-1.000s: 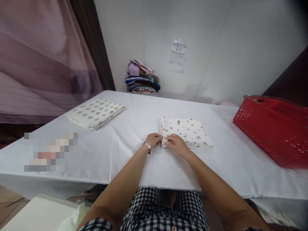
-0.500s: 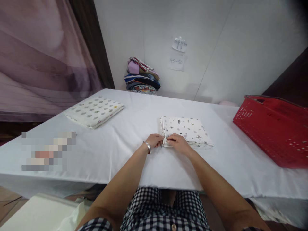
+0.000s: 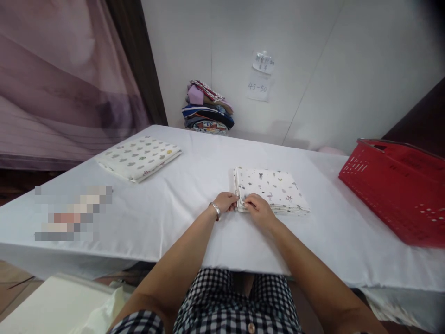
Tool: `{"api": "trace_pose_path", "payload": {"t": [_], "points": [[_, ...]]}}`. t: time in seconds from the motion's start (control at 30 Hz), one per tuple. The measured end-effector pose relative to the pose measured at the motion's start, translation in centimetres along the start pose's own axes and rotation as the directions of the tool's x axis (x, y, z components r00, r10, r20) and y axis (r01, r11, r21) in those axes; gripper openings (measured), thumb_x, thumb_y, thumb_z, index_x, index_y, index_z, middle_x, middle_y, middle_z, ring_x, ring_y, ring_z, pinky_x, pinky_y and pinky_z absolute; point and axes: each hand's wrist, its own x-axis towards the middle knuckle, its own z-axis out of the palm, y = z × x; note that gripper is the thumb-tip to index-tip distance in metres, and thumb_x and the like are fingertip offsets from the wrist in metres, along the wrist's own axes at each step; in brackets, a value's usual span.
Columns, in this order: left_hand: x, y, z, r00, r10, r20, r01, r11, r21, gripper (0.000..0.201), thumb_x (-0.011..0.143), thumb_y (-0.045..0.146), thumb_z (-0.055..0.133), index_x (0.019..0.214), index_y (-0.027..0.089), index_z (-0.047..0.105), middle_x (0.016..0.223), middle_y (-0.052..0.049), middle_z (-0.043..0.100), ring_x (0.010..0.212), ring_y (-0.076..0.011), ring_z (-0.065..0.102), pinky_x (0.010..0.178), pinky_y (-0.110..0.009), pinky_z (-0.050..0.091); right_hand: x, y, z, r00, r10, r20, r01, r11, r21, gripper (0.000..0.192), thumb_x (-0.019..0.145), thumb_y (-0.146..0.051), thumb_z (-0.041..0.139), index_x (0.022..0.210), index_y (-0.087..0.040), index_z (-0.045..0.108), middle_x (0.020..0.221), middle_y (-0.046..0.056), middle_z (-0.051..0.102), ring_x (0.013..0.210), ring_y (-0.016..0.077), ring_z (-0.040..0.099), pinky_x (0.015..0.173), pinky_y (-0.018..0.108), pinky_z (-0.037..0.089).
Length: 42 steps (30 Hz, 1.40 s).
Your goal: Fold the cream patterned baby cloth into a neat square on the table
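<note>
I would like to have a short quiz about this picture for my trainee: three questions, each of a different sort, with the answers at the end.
1. Choose one: at which corner of the folded white fabric with small scattered prints are the left hand and the right hand?
a) far right
b) near left
c) far left

2. True or false: the red perforated plastic basket is to the right of that fabric.

3. Fill the gap: the lower white paper sheet on the pale grey wall reads ____.

Key: 1 b; 2 true; 3 45-50.
</note>
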Motion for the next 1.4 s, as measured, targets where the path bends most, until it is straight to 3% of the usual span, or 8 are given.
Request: {"api": "trace_pose_path", "payload": {"t": [0.23,0.57,0.77,0.9,1.07,1.17,1.27,1.4], "points": [[-0.3,0.4,0.1,1.0,0.009,-0.013,-0.009,1.0,-0.014,0.029,0.078,0.033,0.051,0.055,0.017,0.047,0.042,0.006,0.045,0.035,-0.006,0.038,0.039,-0.02,0.029,0.2,-0.1,0.5,0.999,0.038,0.018,-0.036,0.996,-0.087,0.002,0.078,-0.022,0.056,0.078,-0.02,0.057,0.08,0.001,0.055,0.078,0.0159,0.049,0.072,0.029,0.037],[-0.4,0.4,0.2,1.0,0.014,0.001,-0.014,1.0,-0.027,0.027,0.079,0.03,0.048,0.055,0.016,0.048,0.042,0.006,0.045,0.035,-0.0057,0.036,0.039,-0.019,0.027,0.2,0.2,0.6,0.937,0.339,-0.089,-0.295,0.899,0.323,0.014,0.075,-0.031,0.056,0.07,-0.018,0.054,0.064,-0.002,0.049,0.061,0.0129,0.046,0.059,0.025,0.036],[-0.2,0.2,0.5,0.998,0.058,0.01,-0.058,0.998,-0.029,0.026,0.076,0.027,0.048,0.052,0.017,0.044,0.04,0.007,0.041,0.036,-0.0056,0.035,0.04,-0.019,0.026,-0.3,-0.2,1.2,0.998,0.033,-0.054,-0.037,0.998,-0.058,0.009,0.076,-0.026,0.057,0.082,-0.02,0.056,0.084,0.003,0.055,0.081,0.0172,0.049,0.073,0.029,0.038],[-0.1,0.0,0.4,0.997,0.073,0.013,-0.073,0.997,0.001,0.029,0.076,0.031,0.049,0.051,0.017,0.043,0.038,0.007,0.038,0.035,-0.006,0.033,0.04,-0.02,0.024,-0.4,-0.4,1.8,0.998,0.0,-0.064,-0.019,0.959,-0.283,0.013,0.074,-0.024,0.058,0.085,-0.019,0.053,0.083,0.005,0.054,0.078,0.0188,0.047,0.071,0.031,0.038],[-0.1,-0.2,0.3,0.997,0.074,-0.005,-0.074,0.997,-0.007,0.032,0.077,0.036,0.05,0.052,0.017,0.047,0.037,0.006,0.038,0.036,-0.0067,0.033,0.041,-0.02,0.027,-0.6,0.0,2.3,0.99,-0.024,-0.136,-0.011,0.969,-0.248,0.005,0.079,-0.019,0.05,0.083,-0.019,0.052,0.079,0.004,0.053,0.076,0.0173,0.047,0.071,0.03,0.038],[0.7,0.3,0.1,0.98,0.074,-0.187,-0.074,0.997,0.009,0.022,0.075,0.035,0.055,0.063,0.016,0.056,0.046,0.005,0.048,0.041,-0.007,0.04,0.044,-0.019,0.032,-0.8,0.5,2.3,0.982,-0.027,-0.185,-0.008,0.982,-0.188,0.006,0.08,-0.02,0.048,0.085,-0.019,0.051,0.08,0.003,0.053,0.075,0.0161,0.047,0.069,0.028,0.038],[2.2,1.2,-0.2,0.906,0.139,-0.401,-0.089,0.986,0.139,0.014,0.073,0.029,0.058,0.077,0.016,0.063,0.064,0.001,0.061,0.054,-0.0084,0.051,0.052,-0.019,0.04,-0.9,0.8,2.2,0.985,-0.05,-0.164,0.015,0.978,-0.208,0.005,0.081,-0.02,0.049,0.084,-0.019,0.052,0.079,0.003,0.053,0.074,0.0163,0.047,0.067,0.028,0.037],[4.2,2.5,-0.7,0.903,0.174,-0.393,-0.049,0.95,0.309,0.012,0.071,0.026,0.058,0.075,0.017,0.066,0.074,-0.001,0.066,0.067,-0.0122,0.057,0.06,-0.021,0.043,-0.8,0.9,2.3,0.987,-0.106,-0.124,0.07,0.961,-0.269,0.005,0.082,-0.021,0.048,0.084,-0.018,0.052,0.078,0.005,0.054,0.073,0.0175,0.046,0.067,0.029,0.036]]}}
